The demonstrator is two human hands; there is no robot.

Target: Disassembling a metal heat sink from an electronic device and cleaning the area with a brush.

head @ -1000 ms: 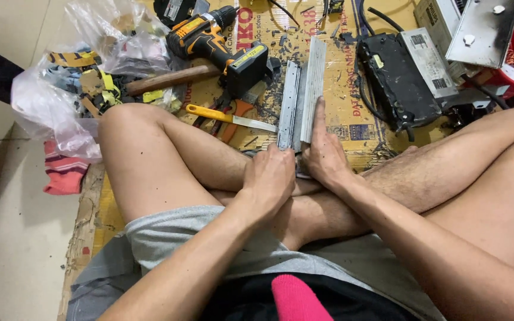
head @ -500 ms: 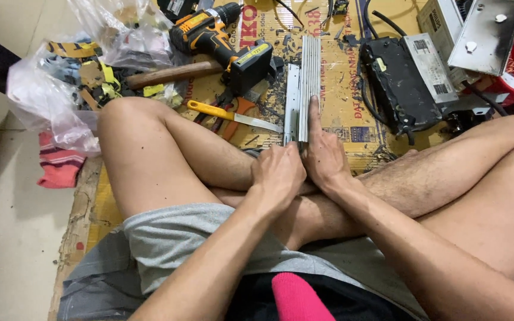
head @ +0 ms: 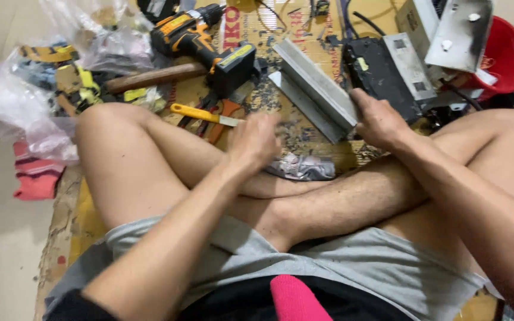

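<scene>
While the person is sitting cross-legged on a sheet of cardboard [head: 328,156] in the head view, a pair of long grey metal channel pieces [head: 315,89] is lying just ahead of the knees, their long axis running diagonally from upper left, near the drill, down to lower right. The right hand [head: 379,120] is the nearer one: it is closing over the lower right end of the channel pieces, fingers curled onto the top edge and thumb underneath, gripping them. The left hand [head: 253,142] is hovering apart from them, to their left, over the crossed shins; it is blurred, fingers loosely bent, and whether it is holding anything cannot be told. A crumpled grey cloth [head: 302,167] is lying just beside that hand. Further left, a yellow-handled knife [head: 204,114] and orange-handled pliers [head: 224,114] are resting on the cardboard, with a yellow and black cordless drill [head: 206,44] and a wooden-handled hammer [head: 154,77] behind them. A black electronic unit [head: 382,74] is sitting just beyond the right hand, and a red bucket [head: 505,56] is standing at the far right.
</scene>
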